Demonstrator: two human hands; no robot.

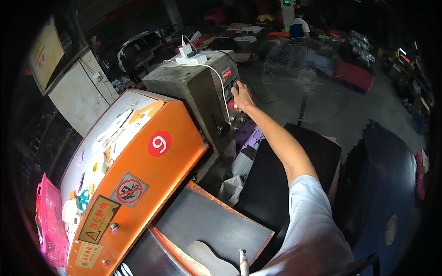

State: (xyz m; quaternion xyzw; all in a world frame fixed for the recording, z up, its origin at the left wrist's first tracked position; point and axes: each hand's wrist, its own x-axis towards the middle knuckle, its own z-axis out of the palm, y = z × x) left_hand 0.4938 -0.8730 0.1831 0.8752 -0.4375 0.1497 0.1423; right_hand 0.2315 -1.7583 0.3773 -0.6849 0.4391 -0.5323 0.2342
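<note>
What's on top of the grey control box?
On the grey control box: a white power strip with a charger plugged in, white cable trailing down. The right hand covers some front panel buttons.

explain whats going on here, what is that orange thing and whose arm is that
This is one picture from a wide-angle camera worn on a person's head, looking down, so straight edges bend near the rim. The arm reaching up from the lower right is the wearer's own; the right hand rests on the knobs and buttons of a grey control box, holding nothing. The left hand is out of view. The orange thing is the sloped cover of a workshop machine, with warning stickers on it. Below it lies a dark flat plate bearing a sole-shaped piece. A pink basket hangs at the left, and a standing fan is behind.
</note>
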